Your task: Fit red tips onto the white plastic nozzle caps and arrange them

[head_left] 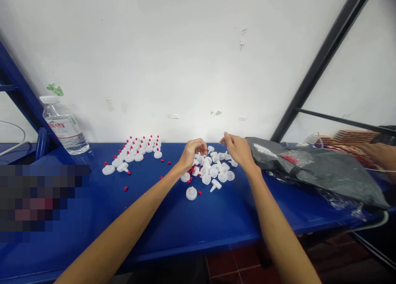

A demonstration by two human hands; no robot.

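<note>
Red lettering (pixel 57 125) on bottle label (pixel 68 129), too blurred to read

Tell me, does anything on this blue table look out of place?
One red-tipped white cap lies on its side, while the other red-tipped caps grouped there stand upright. A red tip also lies alone, in front of that group.

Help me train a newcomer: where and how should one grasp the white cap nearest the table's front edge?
Probably by its wide round rim, from the front left: the white cap sits nozzle up, with the pile behind and a red tip at right.
</note>
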